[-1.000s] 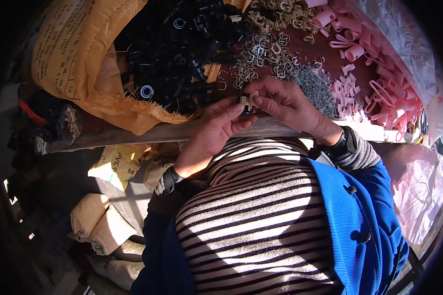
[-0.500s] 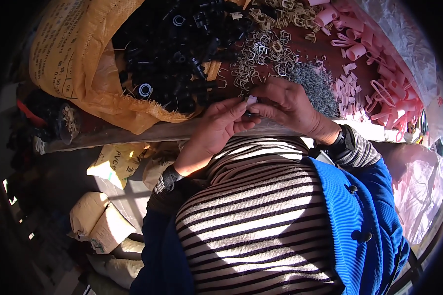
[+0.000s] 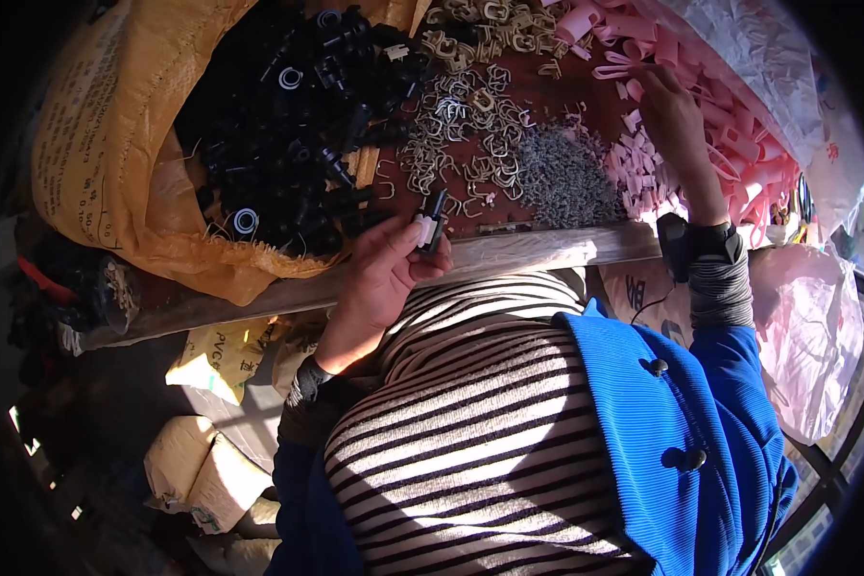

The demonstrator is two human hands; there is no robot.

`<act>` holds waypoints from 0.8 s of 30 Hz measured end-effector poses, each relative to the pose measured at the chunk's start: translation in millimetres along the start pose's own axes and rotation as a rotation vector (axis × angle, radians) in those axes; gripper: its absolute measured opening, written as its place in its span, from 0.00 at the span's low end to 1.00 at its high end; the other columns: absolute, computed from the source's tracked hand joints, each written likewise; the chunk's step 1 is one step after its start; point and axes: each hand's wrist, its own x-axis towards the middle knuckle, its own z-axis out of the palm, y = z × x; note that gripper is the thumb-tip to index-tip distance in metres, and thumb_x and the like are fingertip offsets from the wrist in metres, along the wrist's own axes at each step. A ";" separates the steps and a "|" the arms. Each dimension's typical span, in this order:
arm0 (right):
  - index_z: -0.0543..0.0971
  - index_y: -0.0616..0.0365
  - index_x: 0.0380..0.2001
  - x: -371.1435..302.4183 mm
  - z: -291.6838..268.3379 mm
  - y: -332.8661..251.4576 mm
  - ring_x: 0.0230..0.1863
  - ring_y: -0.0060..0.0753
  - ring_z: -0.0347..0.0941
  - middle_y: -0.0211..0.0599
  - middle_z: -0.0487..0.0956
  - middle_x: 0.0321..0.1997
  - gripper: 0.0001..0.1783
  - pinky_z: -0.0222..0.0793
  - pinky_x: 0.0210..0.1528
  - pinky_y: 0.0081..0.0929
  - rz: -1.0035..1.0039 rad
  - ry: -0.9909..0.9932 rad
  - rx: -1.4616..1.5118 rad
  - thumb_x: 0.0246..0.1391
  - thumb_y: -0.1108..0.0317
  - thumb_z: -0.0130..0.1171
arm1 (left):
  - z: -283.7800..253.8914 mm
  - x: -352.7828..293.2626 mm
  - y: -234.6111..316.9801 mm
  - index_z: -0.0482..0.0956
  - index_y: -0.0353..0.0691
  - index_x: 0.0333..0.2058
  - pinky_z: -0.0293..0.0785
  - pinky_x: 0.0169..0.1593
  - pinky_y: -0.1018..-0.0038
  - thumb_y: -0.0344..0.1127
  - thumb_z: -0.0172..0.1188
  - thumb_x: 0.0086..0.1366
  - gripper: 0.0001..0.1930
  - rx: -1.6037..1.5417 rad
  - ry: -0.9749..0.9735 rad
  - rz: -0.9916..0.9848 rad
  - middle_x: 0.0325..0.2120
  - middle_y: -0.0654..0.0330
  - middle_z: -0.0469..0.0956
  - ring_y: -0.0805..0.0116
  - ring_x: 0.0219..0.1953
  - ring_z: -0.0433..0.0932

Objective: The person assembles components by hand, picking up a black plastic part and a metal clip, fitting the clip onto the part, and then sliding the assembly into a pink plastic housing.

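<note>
My left hand is closed around a small black plastic fitting with a pale pink piece against its side, held upright over the table's near edge. My right hand reaches to the far right, its fingers bent down at the end of a pink plastic loop; the fingertips are partly hidden. Around that hand lie pink plastic tubes and loops in a pile. Small pink pieces are heaped just to its left.
Black plastic fittings spill from an orange woven sack at left. Metal clips, beige clips and a grey heap of small screw-like parts cover the red tabletop. A pale, plastic-wrapped bar runs along its near edge.
My right hand has left the left hand and moved away to the far right, onto the pink pieces. My left hand keeps the black fitting, now turned more upright. The whole view has shifted slightly.
</note>
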 end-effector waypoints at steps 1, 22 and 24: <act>0.70 0.49 0.38 -4.3 4.7 32.2 0.37 0.45 0.67 0.34 0.70 0.37 0.18 0.64 0.36 0.34 -0.010 0.017 -0.162 0.38 0.73 0.50 | 0.5 1.6 0.9 0.66 0.32 0.40 0.71 0.32 0.81 0.38 0.44 0.60 0.15 0.012 -0.018 -0.002 0.31 0.54 0.72 0.69 0.31 0.73; 0.69 0.60 0.42 9.0 -12.5 -141.8 0.36 0.44 0.70 0.46 0.71 0.38 0.27 0.67 0.37 0.31 -0.469 -0.459 0.874 0.32 0.67 0.62 | 2.4 8.0 -8.0 0.65 0.32 0.44 0.67 0.30 0.84 0.34 0.50 0.57 0.17 -0.024 0.005 0.036 0.31 0.58 0.72 0.75 0.29 0.71; 0.70 0.60 0.41 6.2 -5.6 -151.5 0.34 0.43 0.71 0.45 0.71 0.36 0.27 0.68 0.36 0.31 -0.481 -0.423 0.898 0.32 0.67 0.62 | 4.2 6.7 -6.2 0.66 0.33 0.42 0.67 0.28 0.84 0.34 0.51 0.57 0.16 -0.030 0.037 0.031 0.29 0.60 0.72 0.77 0.27 0.70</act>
